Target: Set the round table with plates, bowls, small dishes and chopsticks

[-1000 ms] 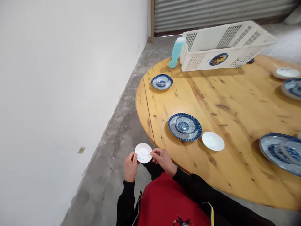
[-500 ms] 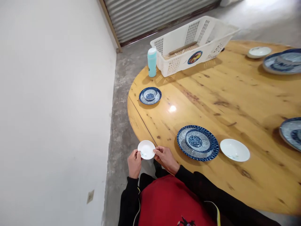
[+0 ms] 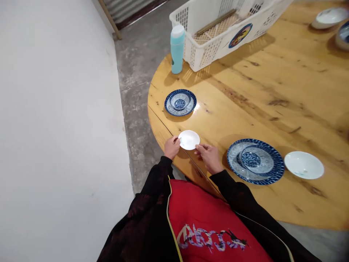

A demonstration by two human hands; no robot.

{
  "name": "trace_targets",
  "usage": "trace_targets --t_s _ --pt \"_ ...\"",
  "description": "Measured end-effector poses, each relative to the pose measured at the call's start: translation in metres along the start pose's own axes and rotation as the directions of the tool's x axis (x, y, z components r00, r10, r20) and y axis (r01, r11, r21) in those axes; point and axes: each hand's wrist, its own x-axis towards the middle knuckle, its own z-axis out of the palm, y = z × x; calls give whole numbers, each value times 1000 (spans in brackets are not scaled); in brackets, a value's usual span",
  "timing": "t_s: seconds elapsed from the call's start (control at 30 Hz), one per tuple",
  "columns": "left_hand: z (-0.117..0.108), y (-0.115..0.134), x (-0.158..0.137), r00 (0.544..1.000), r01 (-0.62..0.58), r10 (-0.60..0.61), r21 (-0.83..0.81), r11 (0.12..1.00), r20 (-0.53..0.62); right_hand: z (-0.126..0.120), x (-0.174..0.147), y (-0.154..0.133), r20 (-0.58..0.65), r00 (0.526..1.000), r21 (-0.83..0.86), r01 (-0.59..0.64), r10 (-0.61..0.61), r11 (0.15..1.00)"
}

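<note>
A small white dish (image 3: 189, 139) is held between my two hands, above the table's left edge. My left hand (image 3: 172, 146) pinches its left rim. My right hand (image 3: 209, 157) grips the lower right of the rim between thumb and fingers. Beyond the dish sits a blue-patterned plate (image 3: 194, 103) with a small matching bowl (image 3: 180, 101) on it. To the right of my right hand lies a larger blue-patterned plate (image 3: 278, 163) bearing a blue-patterned bowl (image 3: 251, 160). Beside that plate is a white bowl (image 3: 305, 164).
A white plastic basket (image 3: 203, 54) with chopsticks (image 3: 215, 22) inside stands at the back of the wooden table (image 3: 240, 116). Close to its left corner is a light-blue bottle (image 3: 177, 51). More bowls (image 3: 329, 18) sit far right. A white wall (image 3: 62, 127) rises on the left.
Both hands have carried the white dish forward, from beside the table edge to over the tabletop, closer to the small plate and bowl. My view has shifted closer to the table.
</note>
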Motion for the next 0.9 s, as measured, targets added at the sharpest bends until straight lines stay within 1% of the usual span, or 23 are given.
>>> trace_targets --t_s 0.1,0.2,0.3,0.37,0.53,0.73,0.9 --pt "-9 -2 36 997 -13 11 22 1000 71 25 16 -12 -93 995 20 -18 20 1000" --pt "-16 -3 66 990 -40 37 15 999 138 46 31 -21 -175 982 85 -53 68 995" --pt "-19 -5 89 979 -72 70 3 997 194 62 43 -25 -247 962 163 -81 120 983" --pt "-20 -6 100 973 -84 79 13 996 218 69 48 -25 -277 951 185 -89 139 979" --pt "-16 -12 117 957 -128 118 19 992 267 76 56 -25 -338 927 223 -92 165 971" --pt "-9 -20 128 951 -115 121 -39 993 283 78 62 -27 -367 918 252 -58 151 966" --pt "-6 -23 133 949 -113 125 -58 992 291 80 64 -31 -389 909 259 -45 147 965"
